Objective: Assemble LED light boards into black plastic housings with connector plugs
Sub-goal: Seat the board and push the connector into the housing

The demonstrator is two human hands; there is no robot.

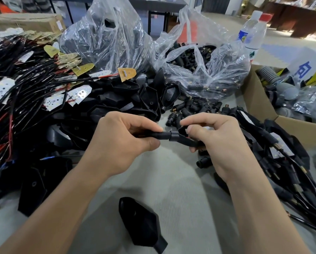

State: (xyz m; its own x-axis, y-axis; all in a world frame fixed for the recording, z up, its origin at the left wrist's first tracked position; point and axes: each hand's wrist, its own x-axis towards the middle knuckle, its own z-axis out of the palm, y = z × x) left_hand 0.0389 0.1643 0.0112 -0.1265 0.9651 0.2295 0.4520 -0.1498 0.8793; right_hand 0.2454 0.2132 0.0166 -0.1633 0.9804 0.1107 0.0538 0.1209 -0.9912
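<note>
Connector plug (162,135), held: plain black.
Housing (177,137), held: black.
Loose housing (140,222) on the worktop: matt black, no markings.
Worktop (171,184): pale grey with a fine ribbed pattern.
LED boards (79,93): white faces speckled with small dark dots.
Board backs (83,69): dull yellow.
Single board (127,73): orange-tan.
Wires (10,125): mostly black, some red.
Loose plugs (173,117): black with brass-coloured tips.
Bags (107,39): clear, glossy.
Bottles (256,33): clear, one with a red cap and one with a white cap.
Cardboard box (258,105): brown.
Hose (265,74): grey, ribbed.
</note>
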